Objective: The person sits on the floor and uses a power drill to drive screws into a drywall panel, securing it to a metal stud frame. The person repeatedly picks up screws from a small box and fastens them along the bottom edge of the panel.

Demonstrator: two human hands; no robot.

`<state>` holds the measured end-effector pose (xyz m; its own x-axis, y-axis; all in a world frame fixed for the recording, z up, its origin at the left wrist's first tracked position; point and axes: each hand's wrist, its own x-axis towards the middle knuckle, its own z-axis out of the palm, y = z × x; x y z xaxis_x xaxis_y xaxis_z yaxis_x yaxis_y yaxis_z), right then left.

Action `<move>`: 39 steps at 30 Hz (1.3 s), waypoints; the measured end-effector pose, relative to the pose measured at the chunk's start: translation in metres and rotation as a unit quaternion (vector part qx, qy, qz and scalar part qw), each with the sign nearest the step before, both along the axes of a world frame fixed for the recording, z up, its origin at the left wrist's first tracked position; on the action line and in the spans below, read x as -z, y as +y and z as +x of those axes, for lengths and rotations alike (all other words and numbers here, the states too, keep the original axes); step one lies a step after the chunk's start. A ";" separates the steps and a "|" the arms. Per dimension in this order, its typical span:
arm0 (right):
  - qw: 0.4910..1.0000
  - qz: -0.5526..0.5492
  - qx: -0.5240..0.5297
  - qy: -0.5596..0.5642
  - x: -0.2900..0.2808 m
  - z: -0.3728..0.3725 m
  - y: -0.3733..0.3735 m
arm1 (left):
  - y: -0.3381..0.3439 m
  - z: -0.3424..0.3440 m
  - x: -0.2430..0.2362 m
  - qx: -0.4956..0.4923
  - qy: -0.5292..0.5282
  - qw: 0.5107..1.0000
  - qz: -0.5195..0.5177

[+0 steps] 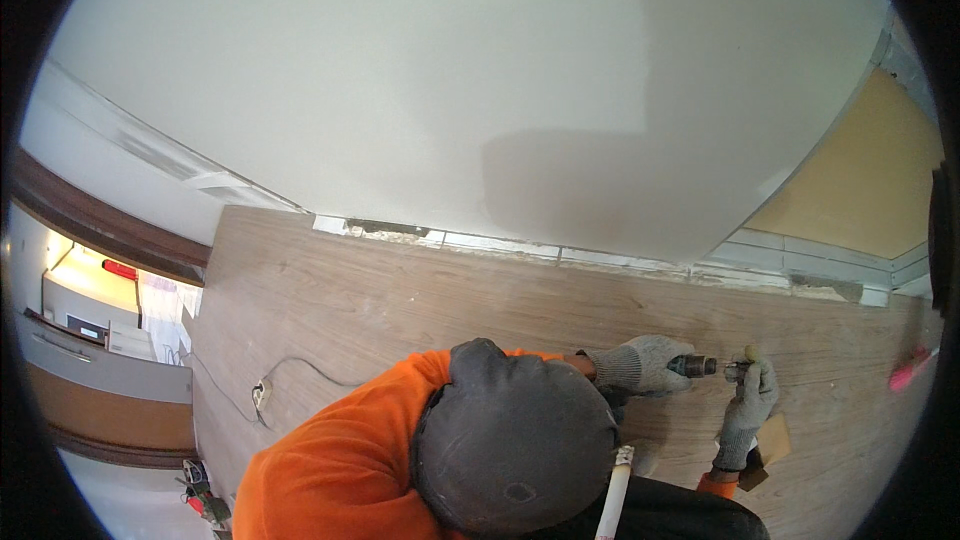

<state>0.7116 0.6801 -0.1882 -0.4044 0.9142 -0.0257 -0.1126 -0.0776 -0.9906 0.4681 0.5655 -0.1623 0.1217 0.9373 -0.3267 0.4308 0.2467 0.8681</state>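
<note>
Head view, only one: we see a crouching co-worker from above, dark grey rounded cap (515, 445) at 6 o'clock, orange sleeve (345, 440) spreading toward 7. Wearer's own hands out of frame, so we can't tell their grip.

Work sits at 4 o'clock: the co-worker's upper gloved hand (640, 364) is wrapped closed round a dark tool (693, 366), blunt cylindrical nose toward 3. The co-worker's lower gloved hand (757, 398) has its fingers drawn together at a small metallic piece (737, 371) just beyond that nose; too small for us to tell contact.

Edges: tool is well apart from the skirting (500, 244), with bare floor (400, 290) between. More open floor toward 8, crossed by a thin cord and a pale power strip (262, 395). Tighter at 4, where a cardboard box (773, 440) is near the lower glove's wrist.

Materials: smooth matte pale wall (350, 90) at 12, skirting broken and rough-edged, flat yellowish panel (850, 175) at 3, wood-grain planks, grey knit gloves. White tube (615, 500) at 5, slim and straight; pink item (908, 370) near 3, blurred.
</note>
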 end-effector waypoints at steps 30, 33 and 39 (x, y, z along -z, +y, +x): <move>0.870 0.383 -0.079 -0.301 0.009 -0.016 -0.126 | 0.039 0.011 -0.167 -0.243 -0.123 0.961 -0.054; 0.804 0.451 -0.036 -0.385 -0.005 0.013 -0.088 | 0.058 0.050 -0.138 -0.277 -0.208 0.938 0.029; 0.728 0.512 -0.002 -0.457 0.024 0.053 -0.065 | 0.074 0.092 -0.080 -0.344 -0.244 0.907 0.002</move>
<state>0.7649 0.6154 -0.2118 -0.6484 0.6425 0.4083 0.6277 0.7547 -0.1909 0.5601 0.6400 -0.0823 -0.3626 0.8475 -0.3875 -0.2596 0.3075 0.9154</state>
